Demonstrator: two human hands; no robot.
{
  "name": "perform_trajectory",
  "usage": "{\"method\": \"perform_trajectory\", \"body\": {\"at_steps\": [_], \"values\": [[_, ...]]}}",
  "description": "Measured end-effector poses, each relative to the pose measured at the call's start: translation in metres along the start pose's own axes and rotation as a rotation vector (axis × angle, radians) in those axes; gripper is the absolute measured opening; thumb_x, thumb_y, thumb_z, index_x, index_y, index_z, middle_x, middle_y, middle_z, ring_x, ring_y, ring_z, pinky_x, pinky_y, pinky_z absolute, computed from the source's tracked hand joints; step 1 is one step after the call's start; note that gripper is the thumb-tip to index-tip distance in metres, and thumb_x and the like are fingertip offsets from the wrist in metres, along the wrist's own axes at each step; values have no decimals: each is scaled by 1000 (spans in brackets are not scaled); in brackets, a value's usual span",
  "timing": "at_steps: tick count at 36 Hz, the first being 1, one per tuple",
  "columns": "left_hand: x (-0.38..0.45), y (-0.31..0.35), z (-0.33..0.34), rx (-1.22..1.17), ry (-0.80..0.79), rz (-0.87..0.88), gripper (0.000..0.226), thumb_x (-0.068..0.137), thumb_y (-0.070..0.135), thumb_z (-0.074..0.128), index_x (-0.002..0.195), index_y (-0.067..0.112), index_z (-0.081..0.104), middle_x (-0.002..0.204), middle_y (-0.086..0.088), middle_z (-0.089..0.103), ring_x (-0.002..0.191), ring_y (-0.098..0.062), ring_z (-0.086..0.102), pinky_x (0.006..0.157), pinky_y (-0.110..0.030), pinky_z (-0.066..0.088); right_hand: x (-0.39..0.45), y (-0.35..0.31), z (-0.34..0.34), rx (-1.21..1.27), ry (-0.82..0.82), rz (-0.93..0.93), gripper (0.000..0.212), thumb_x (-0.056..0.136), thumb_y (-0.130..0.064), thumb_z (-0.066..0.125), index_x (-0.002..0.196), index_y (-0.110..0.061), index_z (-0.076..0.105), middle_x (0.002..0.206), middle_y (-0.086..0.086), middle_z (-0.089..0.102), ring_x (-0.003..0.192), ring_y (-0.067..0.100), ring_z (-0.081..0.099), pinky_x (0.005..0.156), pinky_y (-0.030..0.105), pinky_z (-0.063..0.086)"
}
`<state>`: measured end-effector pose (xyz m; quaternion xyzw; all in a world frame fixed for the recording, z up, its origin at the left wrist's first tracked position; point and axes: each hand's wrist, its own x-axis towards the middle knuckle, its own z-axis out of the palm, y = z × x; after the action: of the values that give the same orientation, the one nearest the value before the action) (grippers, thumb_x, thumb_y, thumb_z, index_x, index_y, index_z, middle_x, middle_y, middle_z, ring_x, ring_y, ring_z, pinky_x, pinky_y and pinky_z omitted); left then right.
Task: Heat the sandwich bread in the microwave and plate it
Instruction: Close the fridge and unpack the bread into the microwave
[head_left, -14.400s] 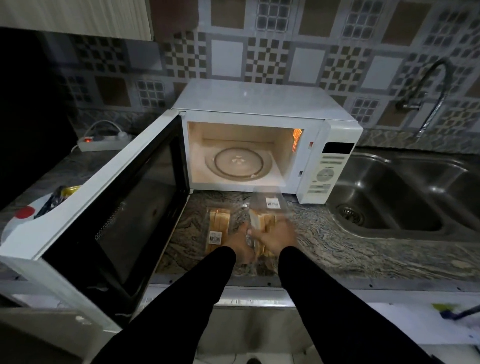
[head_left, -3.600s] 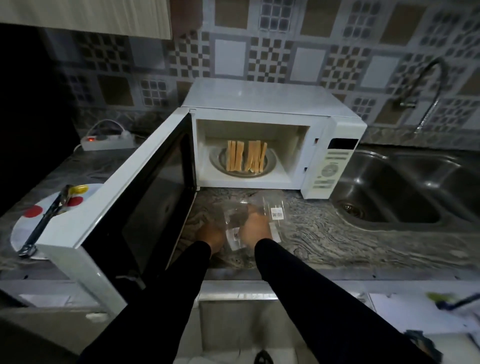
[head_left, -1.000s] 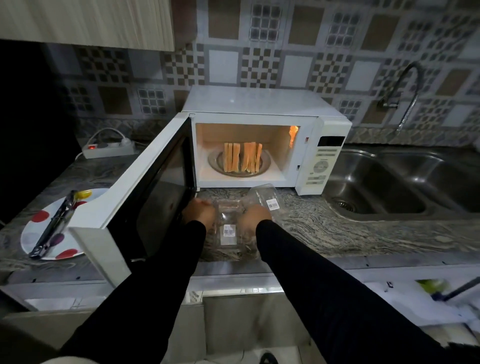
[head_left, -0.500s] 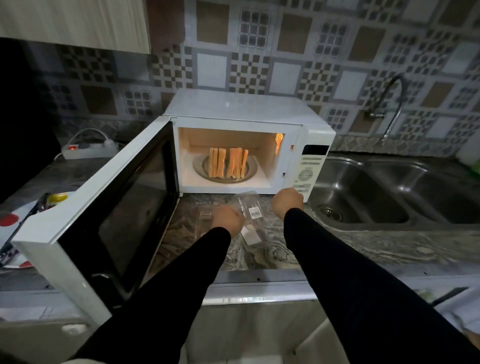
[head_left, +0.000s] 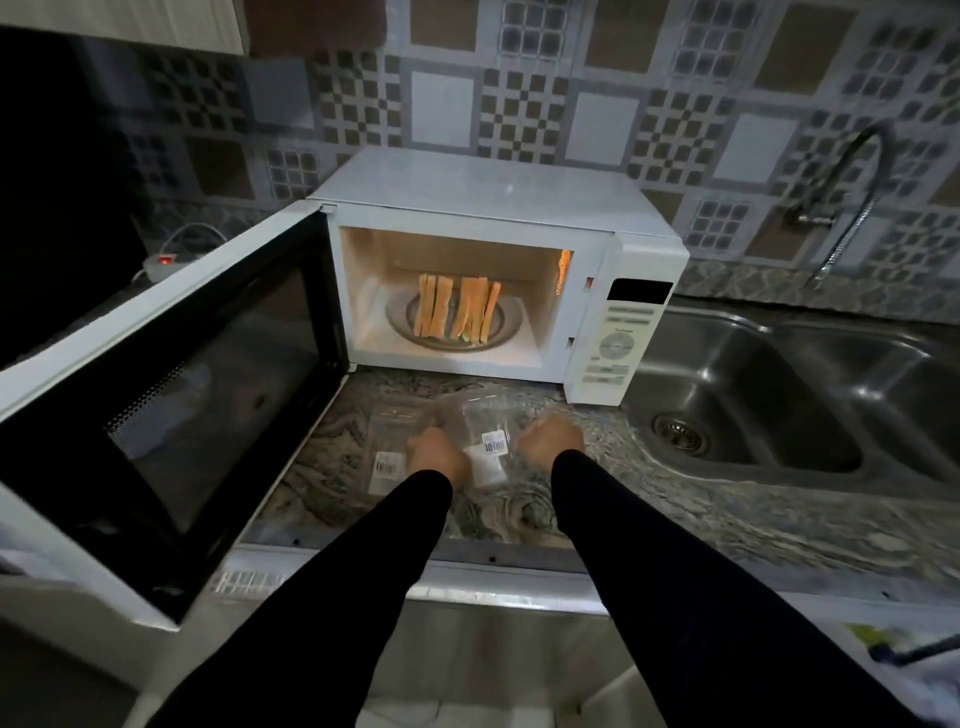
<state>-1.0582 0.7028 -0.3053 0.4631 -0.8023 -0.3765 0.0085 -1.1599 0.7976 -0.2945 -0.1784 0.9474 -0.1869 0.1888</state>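
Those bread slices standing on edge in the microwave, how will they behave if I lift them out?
The bread slices look thin and stand on edge on the turntable, leaning together, so nudging one probably topples the others. Likely light and floppy; grip gently to avoid squashing.

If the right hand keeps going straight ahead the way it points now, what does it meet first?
Probably the lower front of the microwave, near its control panel. The right hand points away over bare counter; depth is hard to judge.
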Motion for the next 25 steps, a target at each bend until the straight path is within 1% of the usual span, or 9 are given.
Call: {"method": "perform_trajectory", "body": {"at_steps": [2, 6, 11, 13, 15, 16, 18, 22, 25], "values": [[2, -3, 6, -26, 0, -45, 35, 88, 12, 57, 115, -10, 61, 116, -23, 64, 107, -34, 63, 84, -33, 50, 3, 5, 5, 29, -14, 8, 36, 98, -21, 46, 125, -2, 60, 134, 14, 57, 123, 27, 55, 93, 25, 44], [5, -6, 14, -45, -17, -86, 44, 84, 17, 65, 116, -13, 61, 116, -25, 65, 107, -32, 65, 86, -37, 54, 8, 13, 13, 59, -42, -20, 36, 97, -20, 45, 123, -4, 63, 130, 14, 61, 120, 27, 57, 92, 26, 45], [13, -10, 20, -137, -26, -159, 34, 79, 17, 67, 104, -5, 71, 104, -17, 72, 96, -28, 69, 72, -29, 54, 16, 20, 14, 160, -83, -35, 24, 93, -15, 51, 104, -1, 68, 120, 16, 65, 114, 29, 61, 100, 33, 48], [30, -17, 29, -291, -38, -209, 36, 67, 13, 69, 98, -5, 71, 101, -19, 72, 93, -30, 70, 80, -35, 59, 20, 23, 14, 241, -119, -23, 24, 91, -12, 54, 107, -2, 67, 120, 19, 66, 109, 29, 64, 97, 38, 52], [54, -30, 40, -424, -56, -254, 49, 55, 13, 64, 99, -8, 68, 102, -22, 71, 93, -32, 70, 83, -45, 58, 22, 24, 15, 312, -173, -14, 11, 91, -11, 55, 87, -9, 64, 118, 19, 66, 94, 23, 64, 93, 39, 54], [53, -30, 39, -466, -69, -266, 51, 54, 13, 63, 100, -8, 67, 104, -23, 71, 94, -32, 70, 83, -45, 58, 23, 24, 15, 352, -195, -3, 16, 92, -10, 55, 76, -13, 58, 116, 19, 67, 88, 21, 62, 91, 38, 55], [31, -18, 26, -481, -94, -246, 44, 67, 7, 67, 108, -8, 65, 110, -21, 68, 101, -31, 69, 83, -39, 59, 25, 25, 18, 445, -219, 37, 26, 92, -7, 56, 67, -13, 52, 106, 19, 69, 80, 25, 64, 86, 39, 57], [20, -14, 26, -440, -68, -216, 35, 86, 7, 58, 119, -4, 61, 121, -16, 64, 111, -29, 64, 90, -33, 56, 28, 27, 23, 583, -255, 164, 22, 90, 0, 59, 69, -4, 55, 71, 14, 62, 54, 21, 58, 54, 30, 52], [6, -9, 21, -265, -33, -158, 35, 96, 10, 40, 125, 1, 59, 130, -12, 59, 119, -30, 58, 101, -35, 46, 27, 26, 22, 557, -273, 166, 25, 92, -3, 59, 67, -3, 56, 63, 11, 59, 51, 18, 55, 52, 26, 50]]}}
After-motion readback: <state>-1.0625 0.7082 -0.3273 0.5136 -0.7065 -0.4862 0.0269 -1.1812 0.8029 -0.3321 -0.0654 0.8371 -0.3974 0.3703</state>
